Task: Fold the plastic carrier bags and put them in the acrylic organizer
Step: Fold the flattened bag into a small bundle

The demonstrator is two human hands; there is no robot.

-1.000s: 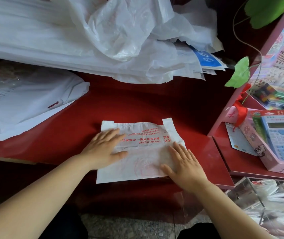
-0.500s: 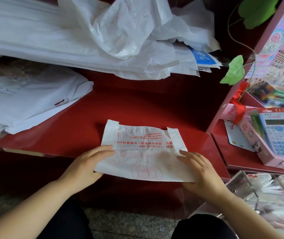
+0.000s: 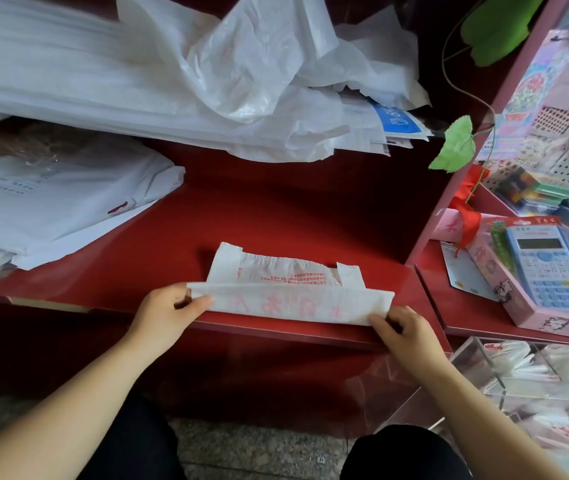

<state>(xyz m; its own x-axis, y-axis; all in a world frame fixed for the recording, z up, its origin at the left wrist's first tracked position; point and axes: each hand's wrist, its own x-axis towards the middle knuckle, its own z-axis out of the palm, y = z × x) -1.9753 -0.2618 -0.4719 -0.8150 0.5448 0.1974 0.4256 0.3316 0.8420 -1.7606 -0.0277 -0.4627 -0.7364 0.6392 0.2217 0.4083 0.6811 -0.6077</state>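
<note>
A red worktop [image 3: 276, 216] fills the middle of the view, seen from above by the person working at it. Across its far side lies a large loose heap of white plastic bags [image 3: 137, 81]. A flatter stack of white bags [image 3: 51, 202] sits at the left. At the lower right, below the worktop's level, stands the clear acrylic organizer [image 3: 535, 382]. Its compartments appear to hold folded white bags with red print, though glare makes the contents hard to read.

One white carrier bag [image 3: 293, 289] with red printing lies at the worktop's near edge, its two handles pointing away from the person. Its near part is raised off the surface as a long flat band, stretched between both hands.

The left hand [image 3: 167, 311] pinches the left end of that band, fingers curled around the plastic. The right hand [image 3: 404, 330] grips the right end the same way, just over the worktop's front edge.

To the right, on a lower red shelf, a blue calculator [image 3: 549, 268] rests in pink packaging. A small green leaf [image 3: 454, 145] hangs above it.
</note>
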